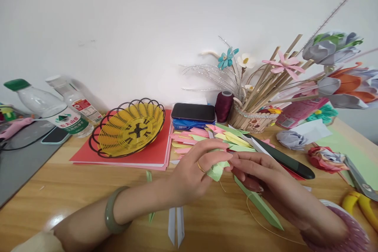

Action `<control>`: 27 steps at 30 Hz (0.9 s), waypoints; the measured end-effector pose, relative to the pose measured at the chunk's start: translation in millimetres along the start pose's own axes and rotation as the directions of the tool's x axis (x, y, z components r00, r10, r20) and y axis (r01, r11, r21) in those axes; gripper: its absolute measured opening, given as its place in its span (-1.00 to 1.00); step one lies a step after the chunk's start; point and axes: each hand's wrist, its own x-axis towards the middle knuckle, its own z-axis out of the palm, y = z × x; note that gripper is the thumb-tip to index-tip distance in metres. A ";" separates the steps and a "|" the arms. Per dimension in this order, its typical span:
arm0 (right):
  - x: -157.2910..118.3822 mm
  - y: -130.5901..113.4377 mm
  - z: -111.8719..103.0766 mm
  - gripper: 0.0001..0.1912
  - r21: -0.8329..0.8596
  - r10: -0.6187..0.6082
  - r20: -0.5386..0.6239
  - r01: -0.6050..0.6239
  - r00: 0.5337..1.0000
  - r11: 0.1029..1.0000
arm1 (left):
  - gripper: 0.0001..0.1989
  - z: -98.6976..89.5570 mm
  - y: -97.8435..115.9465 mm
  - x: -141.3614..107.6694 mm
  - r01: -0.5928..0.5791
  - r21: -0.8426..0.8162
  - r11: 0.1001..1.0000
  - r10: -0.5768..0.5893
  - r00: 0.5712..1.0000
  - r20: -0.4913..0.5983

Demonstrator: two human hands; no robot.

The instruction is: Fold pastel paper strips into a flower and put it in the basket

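Observation:
My left hand (189, 173), with a gold ring, is closed around a light green folded paper piece (217, 171). At the paper's right edge, the fingers of my right hand (262, 171) are pinched together and meet my left fingertips. Whatever sits between the right fingertips is hidden. A thin tan thread (265, 228) loops below the right hand. Beneath that hand lies a long green folded strip (261, 204). White folded strips (176, 226) and a small green strip (150, 197) rest on the table near my left forearm.
Behind my hands lie several coloured paper strips (236, 138) and a dark green knife-like tool (286, 159). A yellow woven basket (118, 134) sits on red paper (84, 147) at left. Beyond stand a thread spool (223, 107) and a stick-filled holder (251, 120). Yellow-handled scissors (351, 201) lie right.

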 end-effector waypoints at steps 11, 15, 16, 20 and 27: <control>3.7 1.7 -0.5 -0.73 0.295 0.171 0.130 -0.202 0.977 0.934 | -0.62 7.0 -14.9 1.0 -0.273 0.278 0.921 0.311 0.945 -0.103; 4.7 6.1 0.1 -0.76 0.427 0.203 0.169 -0.258 0.964 0.867 | -0.68 6.5 -18.1 -1.0 -0.292 0.332 0.897 0.333 0.940 -0.072; 4.8 7.3 0.6 -0.76 0.445 0.207 0.173 -0.264 0.963 0.856 | -0.69 6.6 -18.6 -1.7 -0.296 0.344 0.891 0.337 0.940 -0.064; 4.9 10.9 3.0 -0.75 0.475 0.220 0.179 -0.280 0.959 0.834 | -0.69 7.7 -19.6 -4.1 -0.304 0.386 0.871 0.346 0.937 -0.044; 4.1 9.5 5.0 -0.74 0.527 0.183 0.166 -0.244 0.969 0.814 | -0.69 8.0 -18.4 -2.9 -0.315 0.391 0.865 0.362 0.931 -0.050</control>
